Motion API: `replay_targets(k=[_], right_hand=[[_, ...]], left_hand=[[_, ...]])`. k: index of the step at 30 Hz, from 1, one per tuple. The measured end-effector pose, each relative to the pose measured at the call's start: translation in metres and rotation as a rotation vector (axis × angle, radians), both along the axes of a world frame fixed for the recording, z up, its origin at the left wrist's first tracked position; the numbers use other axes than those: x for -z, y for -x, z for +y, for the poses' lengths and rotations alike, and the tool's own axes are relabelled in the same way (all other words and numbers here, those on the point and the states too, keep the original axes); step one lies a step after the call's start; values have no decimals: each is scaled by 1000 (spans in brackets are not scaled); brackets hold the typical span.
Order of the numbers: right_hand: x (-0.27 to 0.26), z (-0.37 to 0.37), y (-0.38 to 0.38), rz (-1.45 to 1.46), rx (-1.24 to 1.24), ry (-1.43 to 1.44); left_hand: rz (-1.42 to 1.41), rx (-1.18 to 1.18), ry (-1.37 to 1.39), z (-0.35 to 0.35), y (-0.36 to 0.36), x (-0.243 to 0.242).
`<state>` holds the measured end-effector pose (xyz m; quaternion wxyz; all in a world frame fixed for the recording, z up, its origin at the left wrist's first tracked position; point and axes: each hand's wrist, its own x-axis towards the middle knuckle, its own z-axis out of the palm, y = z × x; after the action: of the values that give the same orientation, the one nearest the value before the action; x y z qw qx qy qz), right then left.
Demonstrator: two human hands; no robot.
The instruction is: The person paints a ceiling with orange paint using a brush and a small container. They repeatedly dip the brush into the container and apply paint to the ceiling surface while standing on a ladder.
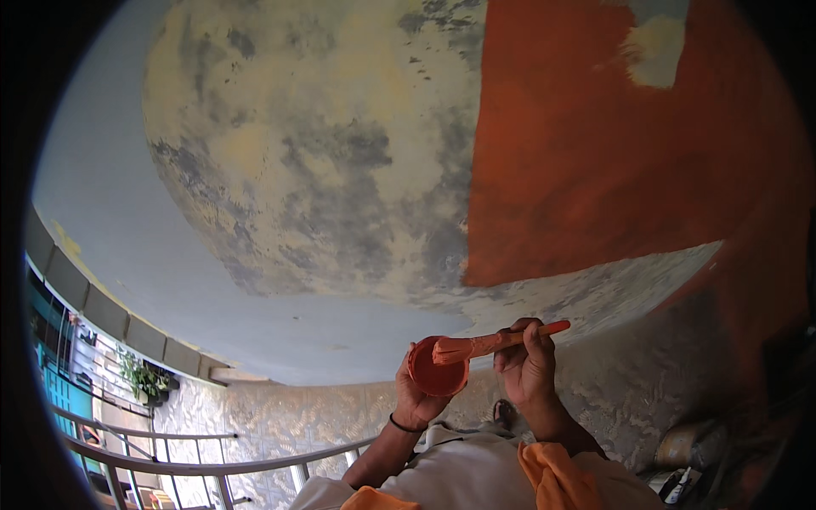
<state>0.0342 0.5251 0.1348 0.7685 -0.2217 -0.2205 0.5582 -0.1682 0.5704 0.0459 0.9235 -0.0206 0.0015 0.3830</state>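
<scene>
My left hand (415,396) holds a small round cup of orange-red paint (440,376) from below and the side. In my right hand (530,366) is a paintbrush (488,345), gripped near the middle of its handle. The brush lies nearly level, its paint-coated bristles over the cup's rim; whether they touch it I cannot tell. In front of me rises a wall with an orange-red painted area (593,166), straight-edged on its left and lower sides. Left of that area the wall shows a patchy cream and grey surface (331,153).
A metal ladder (210,470) stands at the lower left. Beyond it are a potted plant (145,379) and a turquoise structure (60,389). A bucket-like container (677,445) and a small bottle (679,484) sit at the lower right on the patterned floor (274,408).
</scene>
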Motion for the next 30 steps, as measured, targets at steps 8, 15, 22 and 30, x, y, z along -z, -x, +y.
replay_targets(k=[8,15,22,30], right_hand=[[-102,41,-46,58,344,-277],[-249,80,-136,-103,695,-602],[-263,91,-188,-341,1238,-545],[-253,101,-125,-501,960,-804]], left_hand=[[10,91,26,-7,-14,-19],[19,108,173,-30,-13,-18],[-10,117,207,-35,0,-5],[-6,63,199,-39,3,-23]])
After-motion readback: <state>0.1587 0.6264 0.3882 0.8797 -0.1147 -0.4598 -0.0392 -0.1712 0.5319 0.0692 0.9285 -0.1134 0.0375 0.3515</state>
